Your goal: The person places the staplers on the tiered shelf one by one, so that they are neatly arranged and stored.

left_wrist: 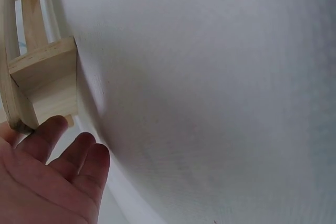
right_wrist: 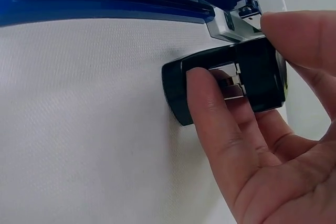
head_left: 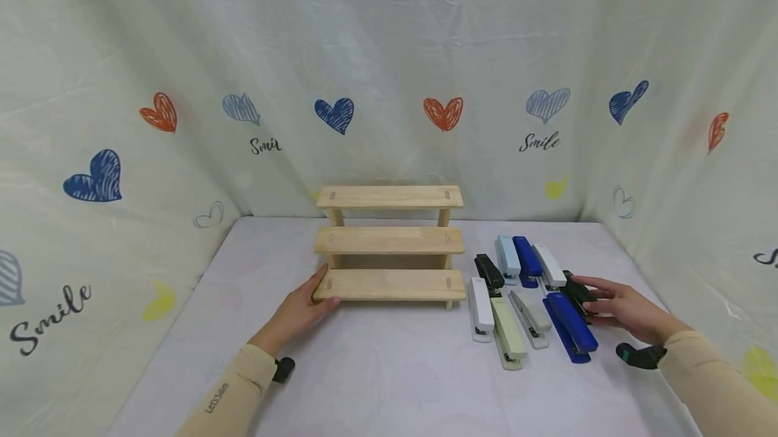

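A three-step wooden display stand (head_left: 389, 241) stands at the back middle of the table. My left hand (head_left: 299, 310) holds the left end of its lowest step, thumb at the front edge; the left wrist view shows the fingers (left_wrist: 84, 166) curved beside the board's end. On the right, my right hand (head_left: 635, 309) grips a black stapler (right_wrist: 260, 72) between thumb and fingers. That stapler lies beside a large blue stapler (head_left: 568, 322) and near a white stapler (head_left: 549, 267). The right fingers partly cover it in the head view.
More staplers are grouped left of the right hand: light blue (head_left: 507, 258), blue (head_left: 527, 260), black (head_left: 489, 271), white (head_left: 481, 305), pale green (head_left: 508, 329) and grey (head_left: 531, 315). Heart-printed curtains (head_left: 389, 52) enclose the white table (head_left: 377, 376) at back and sides.
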Tool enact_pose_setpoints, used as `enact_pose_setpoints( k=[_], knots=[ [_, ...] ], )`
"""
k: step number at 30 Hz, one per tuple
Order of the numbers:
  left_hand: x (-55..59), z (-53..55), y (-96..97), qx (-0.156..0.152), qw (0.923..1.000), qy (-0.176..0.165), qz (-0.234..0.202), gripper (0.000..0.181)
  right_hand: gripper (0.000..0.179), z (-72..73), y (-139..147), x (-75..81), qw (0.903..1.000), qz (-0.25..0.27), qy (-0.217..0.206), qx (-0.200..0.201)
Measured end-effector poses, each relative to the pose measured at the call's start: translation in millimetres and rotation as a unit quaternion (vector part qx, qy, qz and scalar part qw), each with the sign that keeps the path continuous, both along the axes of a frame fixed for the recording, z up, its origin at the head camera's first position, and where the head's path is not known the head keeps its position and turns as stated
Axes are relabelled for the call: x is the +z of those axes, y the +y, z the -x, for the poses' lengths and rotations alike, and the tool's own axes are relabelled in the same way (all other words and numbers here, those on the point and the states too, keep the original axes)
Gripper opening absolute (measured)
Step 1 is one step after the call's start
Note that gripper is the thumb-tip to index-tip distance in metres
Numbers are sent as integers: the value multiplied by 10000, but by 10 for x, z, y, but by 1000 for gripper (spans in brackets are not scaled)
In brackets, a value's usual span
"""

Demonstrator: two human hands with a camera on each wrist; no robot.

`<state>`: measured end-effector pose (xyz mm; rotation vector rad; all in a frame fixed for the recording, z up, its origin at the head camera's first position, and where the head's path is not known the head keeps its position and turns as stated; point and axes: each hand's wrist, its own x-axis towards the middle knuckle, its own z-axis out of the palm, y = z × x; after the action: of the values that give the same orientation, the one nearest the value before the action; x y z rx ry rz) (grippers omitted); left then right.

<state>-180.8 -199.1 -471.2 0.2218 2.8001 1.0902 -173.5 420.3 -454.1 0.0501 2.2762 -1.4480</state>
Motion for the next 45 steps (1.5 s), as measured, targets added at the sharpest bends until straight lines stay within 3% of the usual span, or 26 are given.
enact_pose_setpoints(
  k=[10,17,27,32,38,45],
  knots=[
    [-2,6,33,78,9999,-85,-26,83,65,-9,-12,-31,9982,476,-40,-350],
    [-6,13,32,67,10000,-46,2,83,68,-32,-49,-37,9978,441,-12,-488],
    [-1,19,27,74,9999,-67,44,84,68,-53,-20,57,9942,650,352,-787],
    [-5,21,27,71,9999,-60,48,84,67,-13,-81,271,9932,534,758,-706],
    [7,20,17,50,10000,-16,48,84,65,112,-304,680,9905,274,1289,-393],
    [-28,41,-1,66,9999,-9,76,84,66,351,-846,1186,9890,683,1307,-91]
  ],
)
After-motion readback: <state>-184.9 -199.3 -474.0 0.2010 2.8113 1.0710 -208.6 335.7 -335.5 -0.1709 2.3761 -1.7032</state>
